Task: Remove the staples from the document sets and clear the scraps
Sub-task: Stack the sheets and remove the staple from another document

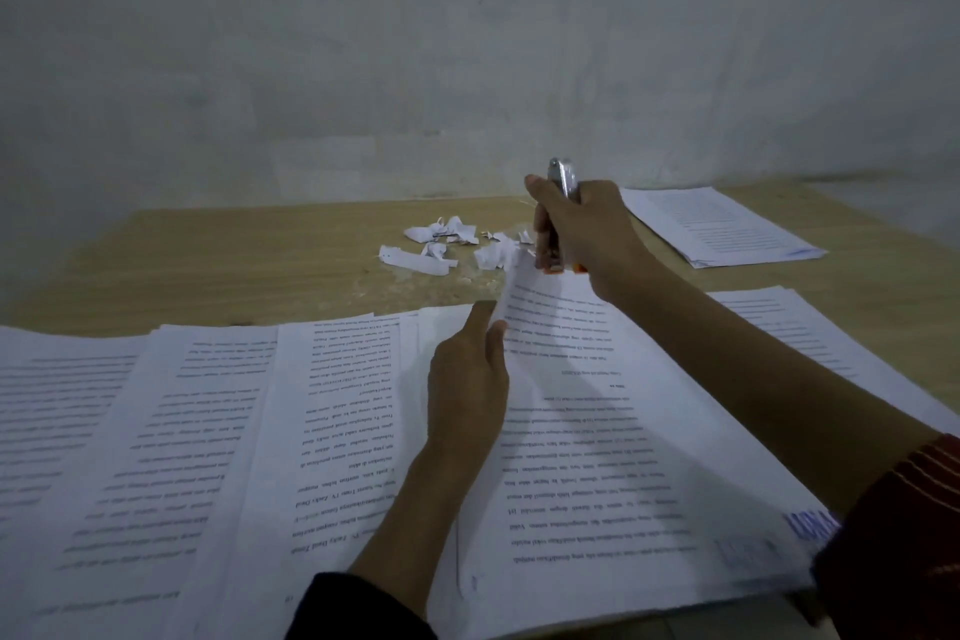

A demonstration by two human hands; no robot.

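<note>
My right hand (pixel 587 234) grips a metal tool with an orange tip (pixel 558 218), held upright with its lower end at the far corner of a printed document set (pixel 623 457). My left hand (pixel 470 379) lies on that set, its fingers at the lifted far-left edge of the top sheet; whether they pinch the sheet I cannot tell. A heap of torn white paper scraps (pixel 447 244) lies on the wooden table (pixel 260 255) just beyond the set, left of the tool.
More printed sheets (pixel 208 431) overlap across the near left of the table. Another set (pixel 722 224) lies at the far right, and one more sheet (pixel 810 343) at the right edge. A grey wall stands behind the table.
</note>
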